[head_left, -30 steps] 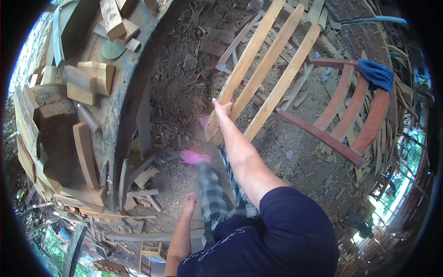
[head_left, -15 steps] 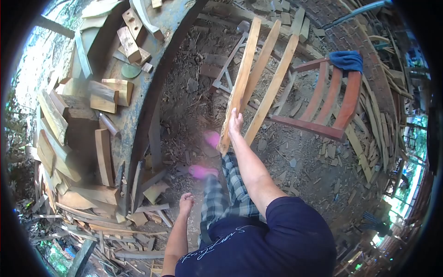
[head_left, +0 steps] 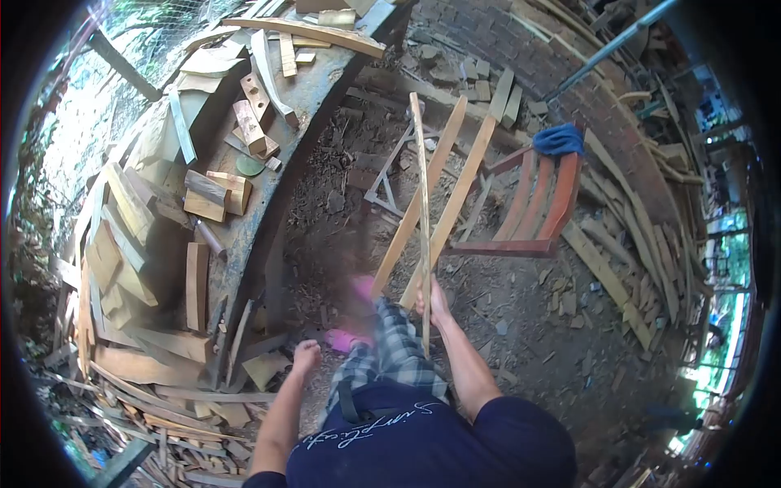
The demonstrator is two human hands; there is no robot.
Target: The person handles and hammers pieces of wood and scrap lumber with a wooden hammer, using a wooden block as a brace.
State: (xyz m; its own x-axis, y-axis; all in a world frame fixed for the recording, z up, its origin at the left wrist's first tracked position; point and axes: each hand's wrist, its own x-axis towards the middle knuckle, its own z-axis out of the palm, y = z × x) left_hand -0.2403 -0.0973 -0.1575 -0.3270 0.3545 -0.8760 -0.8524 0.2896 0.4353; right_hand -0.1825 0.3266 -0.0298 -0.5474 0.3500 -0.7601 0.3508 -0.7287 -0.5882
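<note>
Your right hand (head_left: 436, 301) grips the wooden strip (head_left: 422, 187) toward its near end, lengthwise forward; your curled left hand (head_left: 307, 357) is apart.

1. A dark navy T-shirt (head_left: 439, 455) of plain cloth covers the torso.
2. White, slanting script lettering (head_left: 386, 424) runs across the shirt; it starts with a large looping S, and its far end is hard to read.
3. The right sleeve (head_left: 525, 431) is short, loose and the same navy.
4. The forearms (head_left: 476, 362) and fingers (head_left: 308, 350) are bare.
5. A dark strap (head_left: 347, 403) shows at the waist.
6. The trousers (head_left: 407, 329) have dark and pale blue-grey checks.
7. The shoes (head_left: 345, 338) are bright pink, one blurred.
</note>
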